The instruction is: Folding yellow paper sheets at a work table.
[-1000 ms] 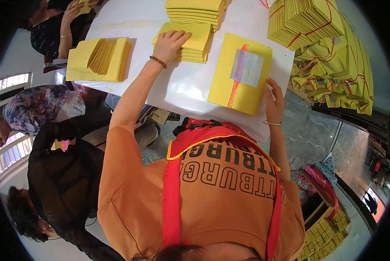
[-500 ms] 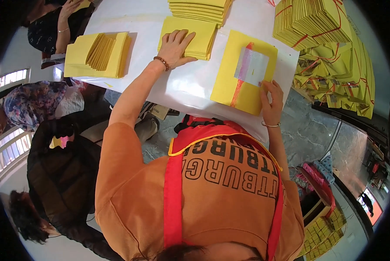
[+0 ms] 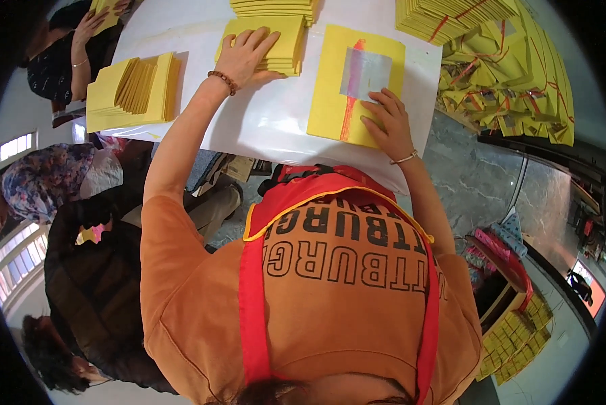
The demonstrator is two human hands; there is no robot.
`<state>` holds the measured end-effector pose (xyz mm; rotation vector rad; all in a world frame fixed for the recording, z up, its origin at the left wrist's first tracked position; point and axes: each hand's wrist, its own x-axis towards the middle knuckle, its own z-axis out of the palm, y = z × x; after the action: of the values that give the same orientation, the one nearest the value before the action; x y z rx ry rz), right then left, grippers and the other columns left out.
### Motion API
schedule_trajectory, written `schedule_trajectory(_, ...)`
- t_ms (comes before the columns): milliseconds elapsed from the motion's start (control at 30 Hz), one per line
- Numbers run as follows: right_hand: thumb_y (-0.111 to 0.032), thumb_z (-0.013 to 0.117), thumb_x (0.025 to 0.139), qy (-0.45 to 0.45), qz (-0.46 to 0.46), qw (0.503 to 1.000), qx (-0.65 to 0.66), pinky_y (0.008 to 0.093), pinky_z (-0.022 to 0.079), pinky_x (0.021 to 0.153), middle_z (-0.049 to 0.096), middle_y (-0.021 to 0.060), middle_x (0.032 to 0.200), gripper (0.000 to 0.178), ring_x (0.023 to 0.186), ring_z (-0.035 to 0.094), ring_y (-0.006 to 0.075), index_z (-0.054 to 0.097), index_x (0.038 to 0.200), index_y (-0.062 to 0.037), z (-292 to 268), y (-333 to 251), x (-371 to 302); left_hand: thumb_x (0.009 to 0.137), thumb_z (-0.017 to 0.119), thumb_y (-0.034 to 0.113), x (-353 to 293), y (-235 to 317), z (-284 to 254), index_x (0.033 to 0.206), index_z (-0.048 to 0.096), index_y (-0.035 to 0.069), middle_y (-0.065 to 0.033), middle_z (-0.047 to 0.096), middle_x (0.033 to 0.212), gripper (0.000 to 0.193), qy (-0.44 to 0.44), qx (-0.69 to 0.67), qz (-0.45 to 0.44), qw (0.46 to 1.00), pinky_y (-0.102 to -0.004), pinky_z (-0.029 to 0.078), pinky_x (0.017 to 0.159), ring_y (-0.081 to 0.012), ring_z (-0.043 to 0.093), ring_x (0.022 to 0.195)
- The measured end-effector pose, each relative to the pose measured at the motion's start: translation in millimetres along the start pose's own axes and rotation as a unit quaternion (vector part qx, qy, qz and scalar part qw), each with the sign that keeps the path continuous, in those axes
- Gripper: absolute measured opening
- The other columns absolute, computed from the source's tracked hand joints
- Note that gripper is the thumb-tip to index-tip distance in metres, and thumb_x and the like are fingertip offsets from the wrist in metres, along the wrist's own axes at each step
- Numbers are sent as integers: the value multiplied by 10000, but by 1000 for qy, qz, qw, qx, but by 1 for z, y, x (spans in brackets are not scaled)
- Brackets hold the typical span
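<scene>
My left hand (image 3: 244,59) lies with its fingers spread on a stack of folded yellow paper (image 3: 286,37), pressing its top from the near left side. Right of that stack lies a flat yellow paper piece (image 3: 324,84) with an orange-red stripe down its middle. A pale, see-through rectangle (image 3: 377,73) covers part of the stripe, which looks purple beneath it. My right hand (image 3: 388,123) rests on the lower right of this piece, fingers loosely bent and apart, fingertips at the rectangle's lower edge. Neither hand grips anything.
A fanned yellow paper stack (image 3: 134,91) stands at the table's left, another (image 3: 276,8) at the far edge. Bundles tied with red string (image 3: 455,20) pile up on the right. A co-worker's hand (image 3: 89,25) is at the far left; another person (image 3: 100,283) sits left of me.
My right hand has moved from the paper's right edge inward onto its surface. My left hand stays on the stack. The whole view has shifted a little.
</scene>
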<state>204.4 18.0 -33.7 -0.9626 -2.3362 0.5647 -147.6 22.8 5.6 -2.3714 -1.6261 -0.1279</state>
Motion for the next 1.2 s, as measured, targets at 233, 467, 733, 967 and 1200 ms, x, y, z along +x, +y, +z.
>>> schedule_trajectory(233,-171,641,756,-3,0,999,33,394,322,979,522,55,1176,305,1189,398,289,616,1056,-124,0,3,1,701,681,346,2,114,-31,1167,500,48,-110,511,1129,582,-4,-283,161,945,-356,388,838,-248,485,1015)
schedule_trajectory(467,-153,571,832,-18,27,986,167,366,297,1012,535,63,1188,234,1210,394,241,620,1048,-77,-6,13,-2,720,659,261,-6,129,-31,1105,539,38,-93,545,992,461,-21,-306,168,937,-343,417,802,-250,496,945)
schedule_trajectory(733,-256,442,933,4,225,885,407,290,336,974,555,110,1168,319,1155,447,185,623,1021,-9,-10,25,-8,826,560,168,-3,124,-26,895,605,46,-91,568,825,148,-49,-441,106,890,-336,457,710,-263,540,804)
schedule_trajectory(967,-319,388,945,10,181,888,422,319,281,1011,537,125,1188,405,1190,413,208,631,1001,0,-14,23,-8,844,527,186,5,121,-34,841,588,12,-111,577,794,184,-119,-485,20,866,-351,450,669,-275,552,760)
schedule_trajectory(1200,-325,365,944,2,181,895,407,327,270,1016,514,157,1207,422,1202,401,226,629,1018,-4,-13,26,-8,788,549,151,9,119,-41,805,601,-2,-92,589,687,162,-195,-548,-73,810,-306,444,587,-212,546,604)
